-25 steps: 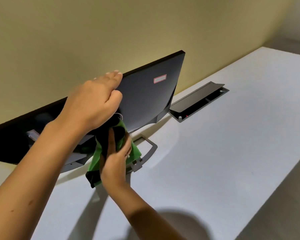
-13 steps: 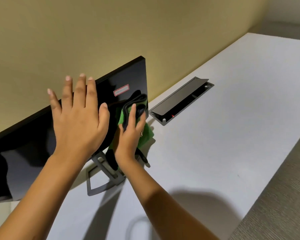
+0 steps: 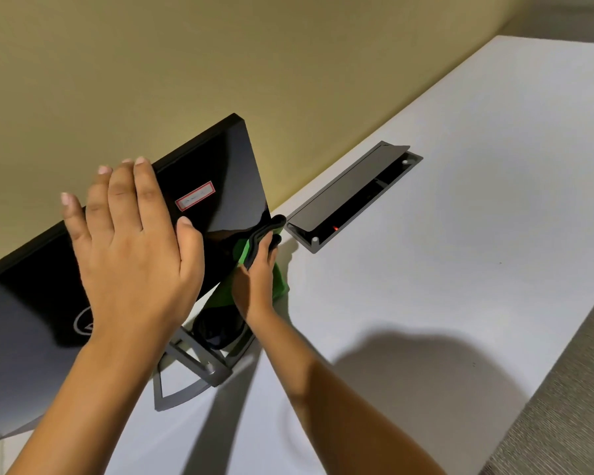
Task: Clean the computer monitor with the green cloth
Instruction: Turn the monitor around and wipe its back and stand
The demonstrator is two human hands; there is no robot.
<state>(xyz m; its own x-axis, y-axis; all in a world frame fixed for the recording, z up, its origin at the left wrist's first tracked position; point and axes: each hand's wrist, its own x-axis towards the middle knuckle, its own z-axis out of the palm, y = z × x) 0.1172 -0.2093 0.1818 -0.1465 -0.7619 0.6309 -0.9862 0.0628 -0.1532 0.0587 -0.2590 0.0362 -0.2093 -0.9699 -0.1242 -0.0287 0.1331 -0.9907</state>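
Observation:
The black computer monitor (image 3: pixel 227 166) stands on a white desk with its glossy back panel toward me, a red-edged sticker near its top right. My left hand (image 3: pixel 131 241) lies flat on that back panel, fingers spread and reaching the top edge. My right hand (image 3: pixel 258 279) presses the green cloth (image 3: pixel 278 286), which has a dark edge, against the monitor's lower right corner. Part of the cloth hangs down behind my hand toward the grey stand (image 3: pixel 192 371).
A grey cable box with its lid raised (image 3: pixel 354 193) is set into the white desk (image 3: pixel 460 269) right of the monitor, a small red light inside. A yellowish wall runs behind. The desk's front edge runs along the lower right.
My left hand went from gripping the monitor's top edge to lying flat on the back. My right hand slid the cloth from near the stand out to the lower right corner.

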